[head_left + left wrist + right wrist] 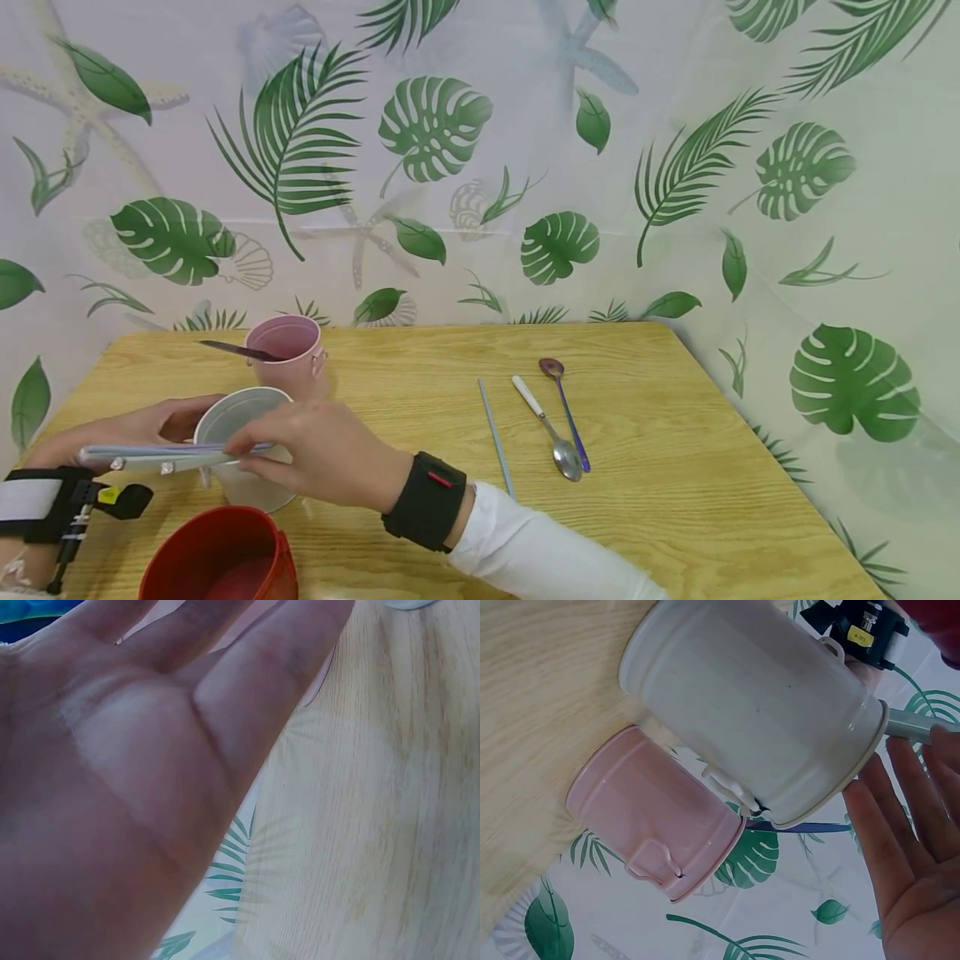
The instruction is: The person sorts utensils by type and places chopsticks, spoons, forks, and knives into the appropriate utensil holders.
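Note:
My right hand (315, 454) pinches a slim pale bundle (161, 455) between thumb and fingers, at the mouth of a white bucket (255, 492). In it a lilac-blue stick lies along a pale flat piece with two shiny studs; its exact kind cannot be told. The bundle runs nearly level, leftward past the rim. My left hand (161, 419) holds the white bucket's left far side, fingers partly hidden behind it. In the left wrist view the palm (142, 757) fills much of the picture. Just behind the white bucket stands a pink bucket (652, 810).
A dark knife-like piece (238, 349) leans out of the pink bucket. Nearest me is a red bucket (285, 567). On the table's right lie a blue stick (495, 433), a white-handled spoon (528, 396) and a long purple-blue spoon (570, 412). A leaf-patterned cloth (480, 267) hangs behind.

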`<state>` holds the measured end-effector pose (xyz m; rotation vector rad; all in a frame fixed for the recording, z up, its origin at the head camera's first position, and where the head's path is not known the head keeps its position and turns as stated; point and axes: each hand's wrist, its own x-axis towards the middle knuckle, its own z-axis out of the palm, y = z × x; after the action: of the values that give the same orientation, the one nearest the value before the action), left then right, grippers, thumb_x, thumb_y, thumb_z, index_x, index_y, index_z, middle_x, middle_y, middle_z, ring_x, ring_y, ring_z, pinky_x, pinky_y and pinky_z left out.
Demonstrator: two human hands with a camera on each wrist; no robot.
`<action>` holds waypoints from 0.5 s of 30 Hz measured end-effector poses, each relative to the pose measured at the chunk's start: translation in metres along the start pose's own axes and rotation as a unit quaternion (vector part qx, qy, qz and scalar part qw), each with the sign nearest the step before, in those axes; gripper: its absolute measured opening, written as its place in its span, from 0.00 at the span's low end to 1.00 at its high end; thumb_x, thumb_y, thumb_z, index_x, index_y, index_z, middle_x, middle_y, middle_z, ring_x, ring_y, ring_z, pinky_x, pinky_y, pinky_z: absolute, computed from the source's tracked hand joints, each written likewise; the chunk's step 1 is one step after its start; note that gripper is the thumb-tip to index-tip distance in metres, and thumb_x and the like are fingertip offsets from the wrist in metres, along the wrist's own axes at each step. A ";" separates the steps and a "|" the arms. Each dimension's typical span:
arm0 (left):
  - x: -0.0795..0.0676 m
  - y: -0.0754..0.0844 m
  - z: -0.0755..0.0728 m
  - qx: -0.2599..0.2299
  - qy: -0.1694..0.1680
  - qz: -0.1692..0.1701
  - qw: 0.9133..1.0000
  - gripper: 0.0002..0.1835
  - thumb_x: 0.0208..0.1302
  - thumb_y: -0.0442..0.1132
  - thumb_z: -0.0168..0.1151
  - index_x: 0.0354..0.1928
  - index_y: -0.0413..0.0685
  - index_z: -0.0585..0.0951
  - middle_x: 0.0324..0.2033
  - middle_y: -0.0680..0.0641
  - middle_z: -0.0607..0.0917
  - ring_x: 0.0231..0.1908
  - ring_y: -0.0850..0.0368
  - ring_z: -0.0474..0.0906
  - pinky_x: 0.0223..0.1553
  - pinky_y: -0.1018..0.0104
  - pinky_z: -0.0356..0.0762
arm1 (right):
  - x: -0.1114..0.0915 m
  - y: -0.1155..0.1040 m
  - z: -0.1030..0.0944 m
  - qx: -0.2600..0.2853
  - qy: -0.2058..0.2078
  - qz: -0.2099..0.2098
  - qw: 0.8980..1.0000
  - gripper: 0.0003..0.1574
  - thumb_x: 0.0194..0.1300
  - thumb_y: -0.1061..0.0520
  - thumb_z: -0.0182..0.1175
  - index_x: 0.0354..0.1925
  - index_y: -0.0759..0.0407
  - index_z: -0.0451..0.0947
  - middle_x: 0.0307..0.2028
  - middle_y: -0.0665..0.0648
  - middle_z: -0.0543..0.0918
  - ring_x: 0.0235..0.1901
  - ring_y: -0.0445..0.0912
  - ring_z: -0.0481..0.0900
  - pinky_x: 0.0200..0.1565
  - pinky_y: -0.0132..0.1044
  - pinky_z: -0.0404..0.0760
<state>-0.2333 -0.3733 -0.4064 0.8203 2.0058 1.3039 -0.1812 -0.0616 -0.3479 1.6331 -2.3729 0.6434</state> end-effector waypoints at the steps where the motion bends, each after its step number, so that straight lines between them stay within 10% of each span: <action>1: -0.001 0.001 0.000 0.004 0.004 -0.008 1.000 0.39 0.68 0.41 0.63 0.76 0.78 0.61 0.67 0.72 0.72 0.65 0.76 0.68 0.59 0.71 0.73 | -0.001 -0.001 -0.001 0.003 -0.004 0.005 1.000 0.16 0.69 0.52 0.70 0.55 0.50 0.87 0.46 0.43 0.89 0.44 0.32 0.81 0.52 0.14 0.69; 15: 0.000 0.005 -0.003 -0.005 -0.005 -0.015 1.000 0.42 0.68 0.40 0.63 0.81 0.64 0.58 0.68 0.71 0.72 0.66 0.78 0.66 0.60 0.73 0.70 | -0.022 -0.002 -0.023 0.047 0.082 0.004 0.995 0.14 0.67 0.57 0.71 0.51 0.51 0.87 0.42 0.46 0.88 0.38 0.36 0.77 0.40 0.17 0.70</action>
<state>-0.2346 -0.3729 -0.4007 0.7884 1.9944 1.2886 -0.1732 -0.0329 -0.3355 1.5415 -2.2644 0.8676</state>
